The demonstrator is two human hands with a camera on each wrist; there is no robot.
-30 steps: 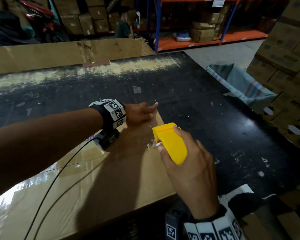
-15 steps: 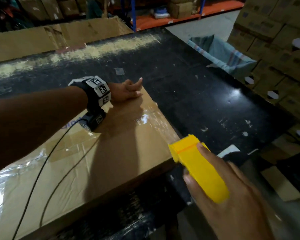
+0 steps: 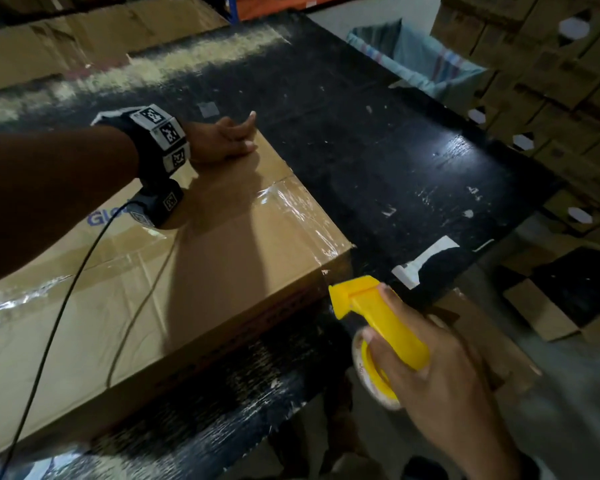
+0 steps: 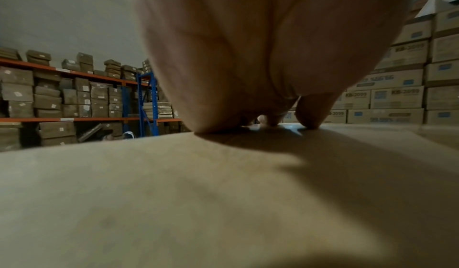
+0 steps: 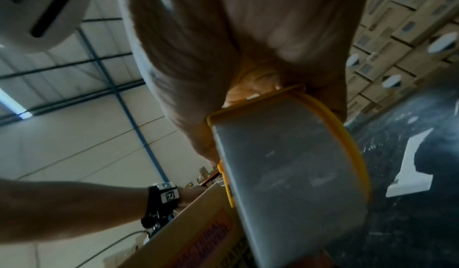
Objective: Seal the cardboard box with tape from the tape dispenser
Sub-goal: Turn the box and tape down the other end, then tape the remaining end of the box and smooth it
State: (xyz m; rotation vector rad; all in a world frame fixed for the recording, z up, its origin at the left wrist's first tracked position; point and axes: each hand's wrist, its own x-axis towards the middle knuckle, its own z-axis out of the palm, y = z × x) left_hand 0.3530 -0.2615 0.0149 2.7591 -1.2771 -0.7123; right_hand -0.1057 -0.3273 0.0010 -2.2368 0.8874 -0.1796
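Note:
A large brown cardboard box point(image 3: 222, 258) lies flat on a black table point(image 3: 413, 161), with shiny clear tape point(image 3: 302, 209) running along its right edge to the near corner. My left hand point(image 3: 222, 142) rests palm down on the box's far right corner, fingers loosely bent; in the left wrist view the left hand point(image 4: 261, 72) touches the cardboard box point(image 4: 198, 203). My right hand point(image 3: 430, 375) grips a yellow tape dispenser point(image 3: 378, 317) just off the box's near right corner, its front end at the side wall. The right wrist view shows the tape dispenser point(image 5: 285, 164) with its roll against the box point(image 5: 198, 233).
Stacked cartons point(image 3: 551, 81) stand to the right of the table, with a striped sack point(image 3: 413, 53) beside them. Flat cardboard point(image 3: 84, 39) lies behind the table. A cable point(image 3: 66, 306) trails from the left wrist across the box. Shelving with boxes point(image 4: 74, 95) fills the background.
The right hand has carried the dispenser from the box top, along the right edge, down past the near corner. A new strip of tape lies along that edge. The left hand stays put.

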